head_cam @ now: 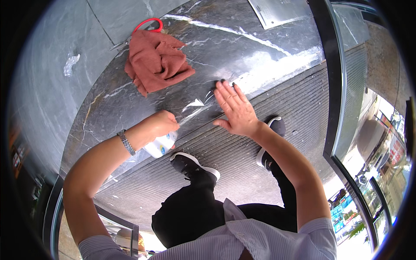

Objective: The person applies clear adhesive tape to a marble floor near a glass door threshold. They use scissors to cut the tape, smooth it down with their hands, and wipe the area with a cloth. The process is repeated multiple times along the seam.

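My left hand (159,125) is closed around a white soft pack (161,145) printed in blue and yellow; its upper part is hidden under my fingers. A metal-band wristwatch (126,142) circles that wrist. My right hand (235,110) is spread palm down at the edge of the dark marble floor (143,107), thumb apart, with nothing visible in it. Whether the palm presses on the stone I cannot tell. Between the hands lies a white scrap (196,103). A crumpled reddish-brown cloth (159,61) rests farther off, partly covering scissors with red handles (148,23).
Below the stone edge runs a ribbed grey mat (240,169), where my black shoes (195,165) stand. A black-framed glass door (332,97) is at the right. A metal plate (279,13) lies at the top. Clear plastic (71,64) is on the floor at left.
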Motion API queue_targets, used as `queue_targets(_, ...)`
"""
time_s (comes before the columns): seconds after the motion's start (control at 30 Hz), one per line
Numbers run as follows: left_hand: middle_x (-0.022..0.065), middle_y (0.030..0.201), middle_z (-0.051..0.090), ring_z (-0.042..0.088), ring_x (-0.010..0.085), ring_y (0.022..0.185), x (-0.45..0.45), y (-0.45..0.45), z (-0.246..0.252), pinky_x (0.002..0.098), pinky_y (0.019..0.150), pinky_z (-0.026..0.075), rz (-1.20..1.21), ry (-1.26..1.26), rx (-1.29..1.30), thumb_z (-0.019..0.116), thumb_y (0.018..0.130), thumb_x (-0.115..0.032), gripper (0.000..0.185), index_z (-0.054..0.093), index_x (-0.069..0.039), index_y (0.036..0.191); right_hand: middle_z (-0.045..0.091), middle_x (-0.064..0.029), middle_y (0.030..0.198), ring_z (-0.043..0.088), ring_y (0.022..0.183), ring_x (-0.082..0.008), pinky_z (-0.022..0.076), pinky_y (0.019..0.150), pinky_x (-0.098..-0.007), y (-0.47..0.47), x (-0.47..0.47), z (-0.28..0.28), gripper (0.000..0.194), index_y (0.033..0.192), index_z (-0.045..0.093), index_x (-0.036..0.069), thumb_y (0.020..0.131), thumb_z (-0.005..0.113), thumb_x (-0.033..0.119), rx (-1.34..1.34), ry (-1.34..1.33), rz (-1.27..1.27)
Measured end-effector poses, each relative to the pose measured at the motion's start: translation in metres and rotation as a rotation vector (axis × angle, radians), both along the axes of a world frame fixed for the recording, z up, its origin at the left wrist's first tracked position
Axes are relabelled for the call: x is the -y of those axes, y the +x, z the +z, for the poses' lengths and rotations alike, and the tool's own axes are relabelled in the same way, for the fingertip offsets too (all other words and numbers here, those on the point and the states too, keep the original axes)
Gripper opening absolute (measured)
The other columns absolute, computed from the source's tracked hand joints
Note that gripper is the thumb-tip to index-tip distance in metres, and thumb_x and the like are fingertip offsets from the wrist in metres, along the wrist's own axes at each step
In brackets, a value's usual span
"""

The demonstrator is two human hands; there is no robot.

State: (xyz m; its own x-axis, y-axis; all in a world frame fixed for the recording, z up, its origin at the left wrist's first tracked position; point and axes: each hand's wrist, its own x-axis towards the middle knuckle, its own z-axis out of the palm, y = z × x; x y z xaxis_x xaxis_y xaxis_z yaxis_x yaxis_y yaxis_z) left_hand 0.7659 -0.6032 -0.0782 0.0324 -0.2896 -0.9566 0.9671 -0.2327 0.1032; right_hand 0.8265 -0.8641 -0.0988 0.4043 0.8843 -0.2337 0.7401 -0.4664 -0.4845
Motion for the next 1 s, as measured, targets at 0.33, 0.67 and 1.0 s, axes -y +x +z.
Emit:
queue_targets(0.33,0.0090,0.082,0.061,0.064,0.0189,0.063,-0.016,-0.005,0.023,0.0308,0.047,0.049,0.110,-0.196,-0.055,0.069,0.080,-0.014,0.029,0.054,0.001,0.100,0.027,-0.0124,0.148,0.022,0.138,-0.0270,0.0130,0.113,-0.0457,-0.025,-0.030,-0.015,0.087,0.139,0.030,0.000,0.075,0.059,0.051,0.058,0.028,0.147)
queue_targets(0.67,0.0051,0.078,0.053,0.058,0.0158,0.069,-0.044,-0.039,0.030,0.0321,0.054,0.055,0.154,-0.158,0.011,0.061,0.085,-0.013,0.018,0.054,0.000,0.096,0.022,-0.0098,0.150,0.017,0.140,-0.0247,0.0107,0.114,-0.0442,-0.024,-0.029,-0.013,0.084,0.140,0.029,0.001,0.080,0.052,0.055,0.079,-0.023,0.164)
queue_targets(1.0,0.0070,0.076,0.055,0.058,0.0178,0.063,-0.029,-0.038,0.019,0.0342,0.047,0.055,0.023,0.075,0.134,0.057,0.088,-0.014,0.020,0.061,0.006,0.088,0.021,-0.0129,0.150,0.015,0.140,-0.0265,0.0090,0.114,-0.0435,-0.056,-0.069,-0.001,0.084,0.140,0.029,0.000,0.081,0.050,0.057,0.073,-0.071,0.247)
